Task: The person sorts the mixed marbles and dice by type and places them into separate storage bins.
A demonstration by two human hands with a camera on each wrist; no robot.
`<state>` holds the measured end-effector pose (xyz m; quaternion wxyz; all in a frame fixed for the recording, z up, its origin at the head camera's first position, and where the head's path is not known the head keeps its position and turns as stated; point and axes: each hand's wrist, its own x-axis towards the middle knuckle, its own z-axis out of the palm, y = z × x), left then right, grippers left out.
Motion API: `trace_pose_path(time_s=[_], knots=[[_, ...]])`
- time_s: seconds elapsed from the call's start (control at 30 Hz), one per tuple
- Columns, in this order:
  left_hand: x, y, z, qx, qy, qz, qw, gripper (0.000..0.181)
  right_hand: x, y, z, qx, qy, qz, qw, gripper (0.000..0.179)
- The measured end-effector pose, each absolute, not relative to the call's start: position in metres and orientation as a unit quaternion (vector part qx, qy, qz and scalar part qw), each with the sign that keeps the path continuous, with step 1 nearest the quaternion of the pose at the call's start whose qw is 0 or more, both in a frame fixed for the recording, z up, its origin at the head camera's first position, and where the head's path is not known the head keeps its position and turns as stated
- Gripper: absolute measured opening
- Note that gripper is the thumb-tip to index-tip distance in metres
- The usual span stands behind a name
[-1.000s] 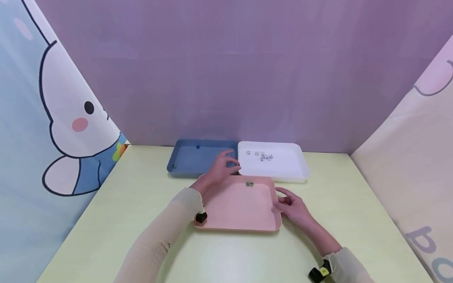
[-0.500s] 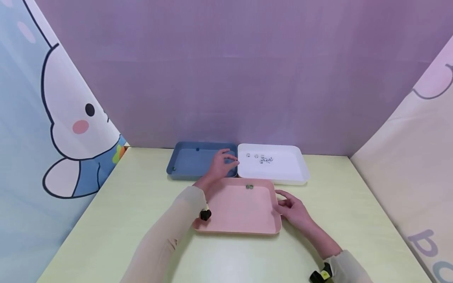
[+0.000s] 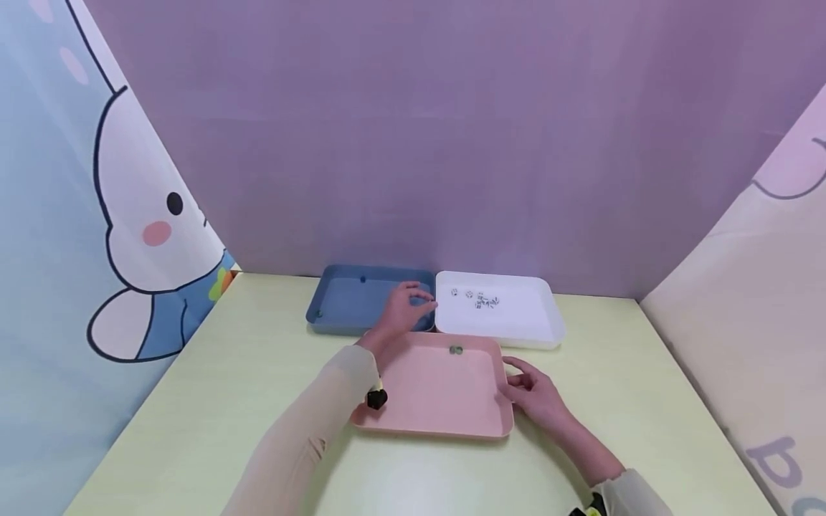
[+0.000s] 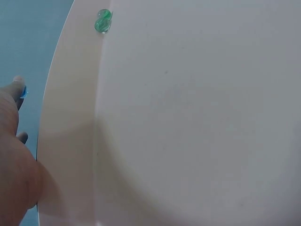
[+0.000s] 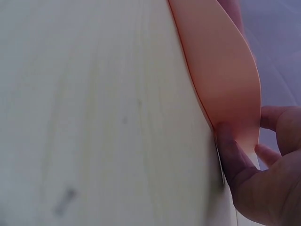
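My left hand [image 3: 401,309] is over the right end of the blue tray [image 3: 338,330], pinching a small glassy blue thing [image 4: 24,92], perhaps a marble; the fingers mostly cover it. A dark blue marble [image 3: 363,279] lies near that tray's back wall, and a green marble [image 3: 319,313] sits in its front left corner. In front stands the pink tray [image 3: 432,401], with two green marbles [image 4: 103,21] touching each other by its back wall. My right hand [image 3: 538,398] grips the pink tray's right side, thumb and fingers about the wall.
Beside the blue tray stands a white tray [image 3: 516,319] bearing small dark markings, some of them round. All three trays are close together on a pale wooden table [image 3: 213,401]. A purple curtain [image 3: 413,143] hangs behind, with printed cloths at both sides.
The scene sits lower in the head view. My left fingers, more spread a second ago, have drawn together in a pinch. The right hand keeps its place on the pink tray.
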<state>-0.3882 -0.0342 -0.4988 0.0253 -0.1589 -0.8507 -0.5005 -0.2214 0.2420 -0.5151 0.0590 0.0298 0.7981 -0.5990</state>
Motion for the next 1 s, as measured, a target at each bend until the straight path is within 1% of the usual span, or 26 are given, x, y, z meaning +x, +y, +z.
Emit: trace_pose_path(time_s=[0.33,0.57,0.67,0.83,1.0], knots=[[-0.385,-0.032,-0.502,-0.153,-0.851,-0.501,0.03,0.019,-0.22,0.242,-0.52,0.035,0.796,-0.601,0.059,0.057],[-0.383,-0.033,-0.5,-0.172,-0.856,-0.486,0.036,0.016,-0.218,0.238,-0.515,0.038,0.797,-0.601,0.055,0.054],[-0.38,-0.033,-0.495,-0.203,-0.868,-0.45,0.043,0.012,-0.218,0.237,-0.514,0.039,0.797,-0.6,0.057,0.054],[-0.376,-0.033,-0.489,-0.295,-0.898,-0.324,0.052,0.008,-0.218,0.238,-0.513,0.038,0.796,-0.601,0.054,0.054],[-0.362,-0.026,-0.477,-0.371,-0.912,-0.173,0.025,0.009,-0.219,0.238,-0.514,0.041,0.796,-0.602,0.05,0.054]])
